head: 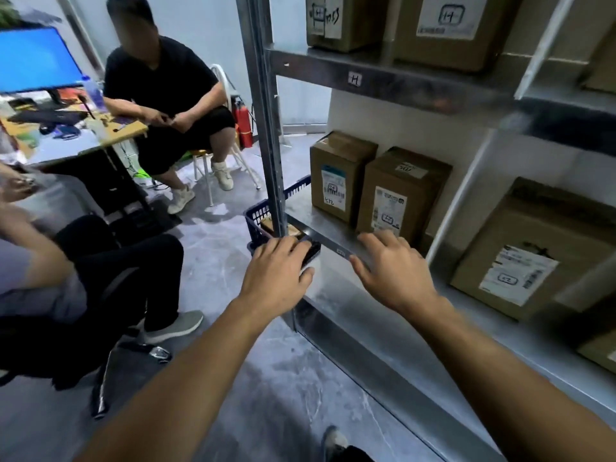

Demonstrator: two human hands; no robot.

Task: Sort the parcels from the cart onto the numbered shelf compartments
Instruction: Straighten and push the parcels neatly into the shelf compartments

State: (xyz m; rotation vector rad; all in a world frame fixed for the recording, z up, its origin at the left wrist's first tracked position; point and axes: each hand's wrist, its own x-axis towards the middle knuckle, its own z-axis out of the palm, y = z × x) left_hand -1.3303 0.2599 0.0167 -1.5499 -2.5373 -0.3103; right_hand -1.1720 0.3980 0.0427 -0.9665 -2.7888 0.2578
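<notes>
A metal shelf unit (333, 243) fills the right side, with small number tags on its edges. On the middle level stand two upright cardboard parcels (336, 175) (400, 195) with white labels, and a larger tilted parcel (533, 248) further right. My right hand (393, 271) hovers over the shelf's front edge just before the second parcel, fingers spread and holding nothing. My left hand (276, 268) is curled over a small dark and white object (309, 258) by the shelf post; what it is I cannot tell. Behind the post sits a blue basket (258, 216) with a brown parcel (268, 225) inside.
Two more parcels (343, 18) (456, 25) stand on the upper shelf. One person sits on a chair (200, 155) at a cluttered desk (83, 141) with a monitor, and another sits at the near left. A red fire extinguisher (241, 125) stands by the wall.
</notes>
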